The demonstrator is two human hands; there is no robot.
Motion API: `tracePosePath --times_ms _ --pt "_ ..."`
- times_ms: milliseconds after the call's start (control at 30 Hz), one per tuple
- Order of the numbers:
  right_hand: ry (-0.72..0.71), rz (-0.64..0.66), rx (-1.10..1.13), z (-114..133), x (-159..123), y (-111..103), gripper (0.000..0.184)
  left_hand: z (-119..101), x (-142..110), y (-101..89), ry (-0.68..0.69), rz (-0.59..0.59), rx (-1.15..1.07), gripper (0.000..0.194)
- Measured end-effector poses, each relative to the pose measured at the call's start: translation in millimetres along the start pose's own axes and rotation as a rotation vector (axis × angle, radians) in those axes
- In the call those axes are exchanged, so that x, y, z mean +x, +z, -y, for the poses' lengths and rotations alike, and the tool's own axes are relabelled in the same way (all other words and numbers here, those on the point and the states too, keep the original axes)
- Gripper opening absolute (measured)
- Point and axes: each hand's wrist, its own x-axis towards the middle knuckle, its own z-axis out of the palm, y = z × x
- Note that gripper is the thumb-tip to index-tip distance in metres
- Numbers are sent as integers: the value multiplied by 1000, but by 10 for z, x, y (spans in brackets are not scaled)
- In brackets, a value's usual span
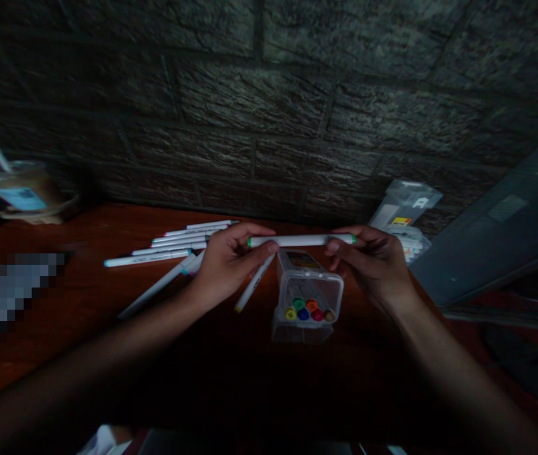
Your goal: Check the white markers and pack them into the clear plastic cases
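Both hands hold one white marker (302, 240) with green ends, level above a clear plastic marker case (307, 297). My left hand (228, 259) pinches its left end, and a second white marker with a yellow tip (251, 285) slants down from the same fingers. My right hand (373, 259) pinches the right end. The case lies on its side on the dark red-brown table (84, 303), and several markers with coloured caps show at its open end.
Several white markers (169, 246) lie loose on the table left of my left hand. A plastic cup with a straw (17, 189) stands at the far left. A clear packet (404, 212) leans by the brick wall. A grey panel (501, 234) slants at the right.
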Motion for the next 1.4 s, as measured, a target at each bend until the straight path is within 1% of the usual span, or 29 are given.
tracePosePath --times_ms 100,300,400,500,700,833,1033,1133,1300,1400 --pt "-20 11 -20 -22 -5 -5 23 -5 -10 1 23 -1 30 15" --pt "-61 26 -65 -41 -17 1 22 -27 -15 13 58 -50 155 15" --pt "-49 17 -77 -34 -15 8 22 -15 -8 13 60 -60 132 16" --pt "-35 13 -51 -25 -13 10 18 -10 3 7 49 -66 101 17" --pt "-2 0 2 -5 -17 3 18 -27 34 -2 44 -62 -18 17" --pt "35 11 44 25 -16 -1 20 -7 49 -7 5 -76 -113 23" --pt "101 19 98 68 -16 -9 19 29 54 -20 -60 -72 -257 25" --pt "93 17 80 67 -17 -7 20 21 55 -17 -74 -82 -247 26" --pt "16 34 18 33 -18 3 21 -8 44 5 -51 -85 -170 21" --pt "-5 38 -12 8 -15 6 24 -9 33 9 -39 -70 -109 20"
